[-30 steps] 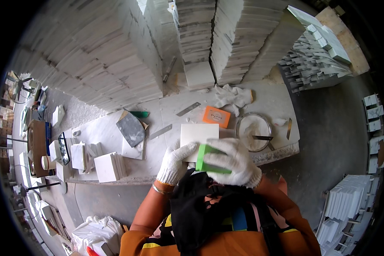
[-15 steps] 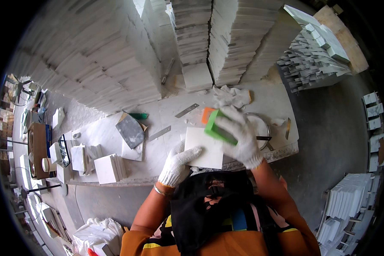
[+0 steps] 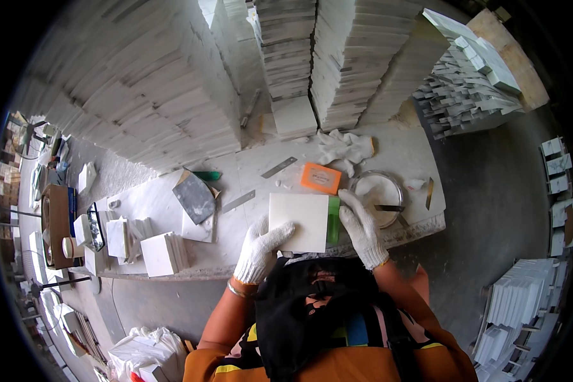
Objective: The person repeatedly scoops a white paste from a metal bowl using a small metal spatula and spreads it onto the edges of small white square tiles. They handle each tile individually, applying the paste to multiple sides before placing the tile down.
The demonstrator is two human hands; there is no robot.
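Observation:
My left hand (image 3: 261, 247), in a white knitted glove, grips a square white stone tile (image 3: 299, 223) by its left edge. The thumb lies on the tile's face, and the other fingers are hidden beneath. Along the tile's right edge stands a green sanding block (image 3: 333, 220), seen as a narrow strip. My right hand (image 3: 361, 227), gloved the same way, is closed on the block from the right and holds it against that edge. An orange block (image 3: 320, 178) of similar shape lies on the worktop just beyond the tile.
On the pale worktop (image 3: 235, 175) lie two metal strips (image 3: 279, 167), a crumpled white glove (image 3: 345, 148) and a grey slab (image 3: 195, 196). A round metal dish (image 3: 377, 191) of pale material sits right. Small tile stacks (image 3: 163, 253) stand left; tall tile stacks (image 3: 363, 51) rise behind.
My right hand has brought the green block down from above the tile's far right corner to its right edge. The orange block is now uncovered. The left hand keeps its hold.

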